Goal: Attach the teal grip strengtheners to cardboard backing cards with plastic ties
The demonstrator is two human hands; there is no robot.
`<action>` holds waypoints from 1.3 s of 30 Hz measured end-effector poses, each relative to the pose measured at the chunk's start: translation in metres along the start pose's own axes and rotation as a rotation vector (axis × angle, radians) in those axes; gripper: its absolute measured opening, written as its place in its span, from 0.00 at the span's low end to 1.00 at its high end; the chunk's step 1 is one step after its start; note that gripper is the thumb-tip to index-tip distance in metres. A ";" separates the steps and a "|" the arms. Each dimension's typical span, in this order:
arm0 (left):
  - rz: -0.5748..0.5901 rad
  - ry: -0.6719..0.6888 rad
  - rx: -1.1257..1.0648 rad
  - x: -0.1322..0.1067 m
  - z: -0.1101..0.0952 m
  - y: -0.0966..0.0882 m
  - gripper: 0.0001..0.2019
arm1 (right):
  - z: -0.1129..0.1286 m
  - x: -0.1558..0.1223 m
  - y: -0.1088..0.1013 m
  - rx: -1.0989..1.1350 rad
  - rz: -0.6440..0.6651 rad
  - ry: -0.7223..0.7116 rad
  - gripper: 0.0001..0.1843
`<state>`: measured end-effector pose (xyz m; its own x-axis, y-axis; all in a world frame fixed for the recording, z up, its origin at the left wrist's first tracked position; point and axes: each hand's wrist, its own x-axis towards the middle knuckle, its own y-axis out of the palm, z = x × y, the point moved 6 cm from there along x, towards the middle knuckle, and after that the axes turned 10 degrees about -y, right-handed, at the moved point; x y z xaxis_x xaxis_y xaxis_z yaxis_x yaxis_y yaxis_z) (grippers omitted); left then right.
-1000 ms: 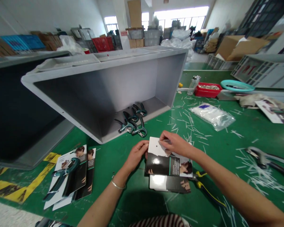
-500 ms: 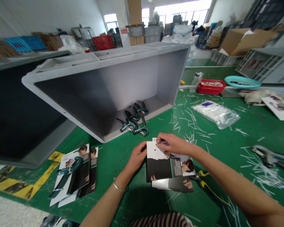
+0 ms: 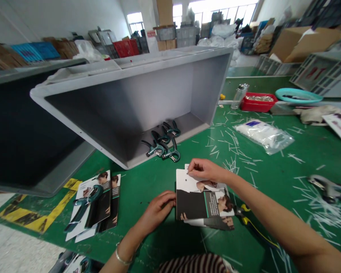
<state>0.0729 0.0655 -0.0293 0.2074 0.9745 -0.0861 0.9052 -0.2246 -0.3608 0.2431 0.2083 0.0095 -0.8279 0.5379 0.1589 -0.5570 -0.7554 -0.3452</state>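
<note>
Printed cardboard cards [image 3: 191, 204] lie stacked in front of me, with small holes near the top left of the upper one. My right hand [image 3: 202, 169] rests over that top corner, fingers pinched together; whatever is between the fingertips is too small to make out. At the stack's left edge is my left hand [image 3: 160, 207], its fingers stretched out and the tips touching or just under the card edge. Pliers with yellow and black handles [image 3: 251, 223] lie right of the stack, partly beneath my right forearm.
A grey crate [image 3: 165, 87] on its side holds several green hand grippers [image 3: 158, 148]. On the left, another hand gripper [image 3: 93, 195] lies on cards [image 3: 113, 204]. White strips [image 3: 324, 220], larger pliers [image 3: 326, 187], a plastic bag [image 3: 265, 134] and a red tray [image 3: 254, 106] are on the right.
My left hand has shifted down and left along the card edge, its grip loosened. My right hand stays at the top corner. The view has turned slightly.
</note>
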 end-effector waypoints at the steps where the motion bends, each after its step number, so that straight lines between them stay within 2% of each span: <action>1: -0.047 0.024 0.034 -0.002 -0.003 -0.004 0.11 | -0.003 0.001 0.002 0.099 -0.009 0.012 0.11; 4: -0.209 0.109 0.138 0.001 -0.016 -0.013 0.09 | -0.005 0.005 0.007 0.307 0.003 0.030 0.15; 9: -0.224 0.269 0.325 0.009 -0.037 -0.003 0.11 | -0.004 0.008 0.010 0.440 0.029 0.037 0.16; 12: -0.430 0.221 0.443 0.008 -0.040 -0.007 0.08 | -0.004 0.008 0.008 0.432 -0.013 0.048 0.16; 14: -0.561 0.167 0.436 0.008 -0.041 -0.013 0.07 | -0.004 0.008 0.008 0.404 -0.051 0.066 0.16; 15: -0.583 0.145 0.391 0.009 -0.041 -0.014 0.07 | -0.004 0.008 0.008 0.386 -0.069 0.075 0.16; 21: -0.461 0.062 -0.081 0.030 -0.030 -0.006 0.08 | 0.001 0.008 0.017 0.277 -0.121 0.070 0.16; 26: -0.392 0.070 -0.311 0.035 -0.014 0.001 0.07 | 0.003 0.000 0.015 0.240 -0.139 0.045 0.17; 33: -0.370 -0.033 -0.367 0.038 -0.004 0.006 0.07 | 0.001 -0.003 0.022 0.198 -0.140 0.070 0.16; 39: -0.372 -0.059 -0.398 0.036 -0.003 0.003 0.08 | 0.001 -0.002 0.022 0.133 -0.164 0.057 0.15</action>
<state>0.0841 0.1002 -0.0310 -0.1645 0.9835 -0.0758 0.9863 0.1651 0.0018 0.2326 0.1900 0.0023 -0.7223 0.6754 0.1488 -0.6911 -0.6964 -0.1934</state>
